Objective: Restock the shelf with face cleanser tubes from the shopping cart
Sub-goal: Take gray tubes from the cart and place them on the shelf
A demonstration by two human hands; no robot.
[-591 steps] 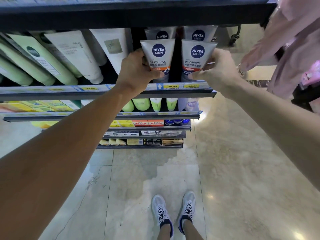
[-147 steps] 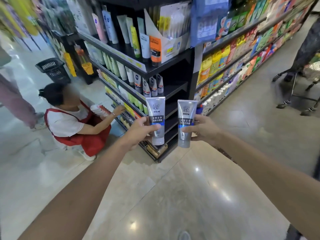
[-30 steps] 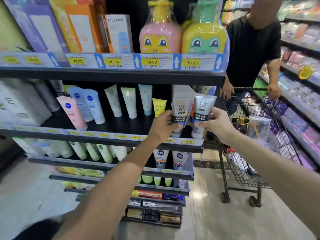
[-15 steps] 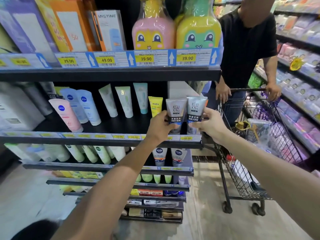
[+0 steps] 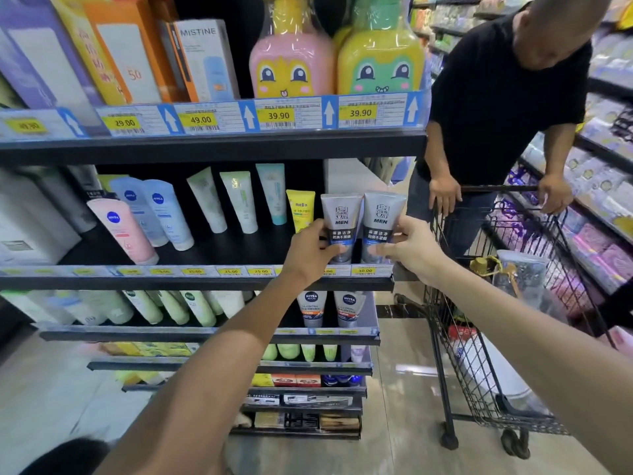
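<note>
"MEN" on two grey tubes (image 5: 340, 228), "MISTINE" on box (image 5: 205, 60), "39.90" price tags (image 5: 279, 115), "NIVEA" tubes (image 5: 164, 214)

free: I see bare black shelf (image 5: 239, 248) left of my 2 grey tubes (image 5: 342, 228) | blocked: yellow tube (image 5: 300, 209) just beside left hand (image 5: 310, 253) | above: upper shelf edge (image 5: 212, 147) caps reach | right: shopping cart (image 5: 486, 303) and person (image 5: 507, 97) near right hand (image 5: 416, 252)

Two upright grey tubes (image 5: 340, 228) on shelf (image 5: 212, 250)
</note>
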